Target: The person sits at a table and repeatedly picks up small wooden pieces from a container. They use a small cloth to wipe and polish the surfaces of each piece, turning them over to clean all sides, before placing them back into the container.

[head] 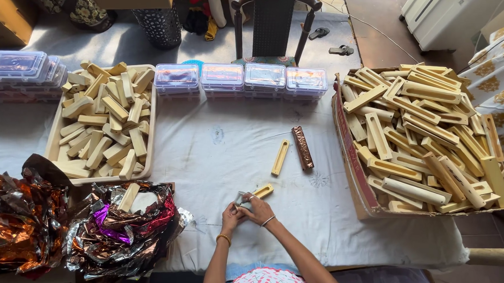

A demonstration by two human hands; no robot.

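Left hand [231, 217] and right hand [259, 209] together, both clamped on slotted wooden piece [262, 191] with silver foil [242, 199]; table [235, 153] beneath.

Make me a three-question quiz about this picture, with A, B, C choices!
1. Where is the foil-wrapped stick?
A. in the tray
B. on the white cloth, mid-table
C. on the chair

2. How many clear lidded boxes stand in the row by the chair?
A. two
B. four
C. seven

3. What are both hands doing?
A. resting flat
B. holding a wooden piece together
C. lifting the carton

Answers: 1 B, it lies beside a bare wooden holder. 2 B, four sit side by side. 3 B, left hand and right hand close on a wooden piece.
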